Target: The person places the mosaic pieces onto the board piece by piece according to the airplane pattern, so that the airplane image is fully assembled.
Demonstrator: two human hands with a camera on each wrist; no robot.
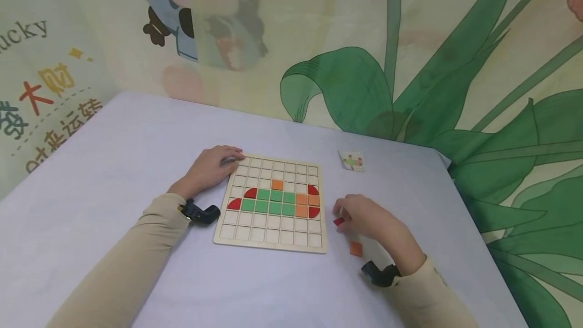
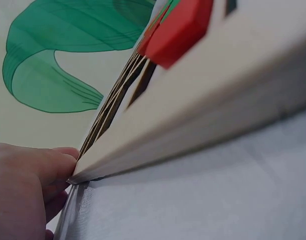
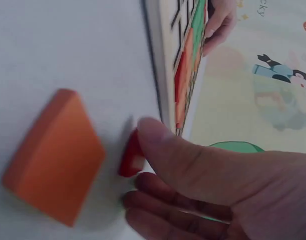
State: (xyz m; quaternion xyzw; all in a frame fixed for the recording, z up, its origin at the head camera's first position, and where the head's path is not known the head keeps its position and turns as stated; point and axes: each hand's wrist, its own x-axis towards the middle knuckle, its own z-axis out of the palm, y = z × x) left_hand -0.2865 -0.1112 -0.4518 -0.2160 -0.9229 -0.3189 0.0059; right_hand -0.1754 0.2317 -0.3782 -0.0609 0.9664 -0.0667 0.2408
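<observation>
A wooden grid board (image 1: 257,234) lies on the table, with green square tiles (image 1: 275,196), orange square tiles (image 1: 301,210) and red rounded tiles (image 1: 234,204) in its cells. My left hand (image 1: 211,166) holds the board's far left corner; in the left wrist view its thumb and fingers (image 2: 58,162) meet at that corner. Right of the board, my right hand (image 1: 366,216) pinches a small red tile (image 3: 131,156) between thumb and fingers, low over the cloth. The tile's full outline is partly hidden by the hand. A loose orange square tile (image 1: 356,249) lies near the right wrist.
A small picture card (image 1: 352,161) with a raised corner lies beyond the board to the right. White cloth (image 1: 150,130) covers the table. A printed curtain (image 1: 255,85) hangs behind it. Both wrists wear dark camera mounts (image 1: 200,213).
</observation>
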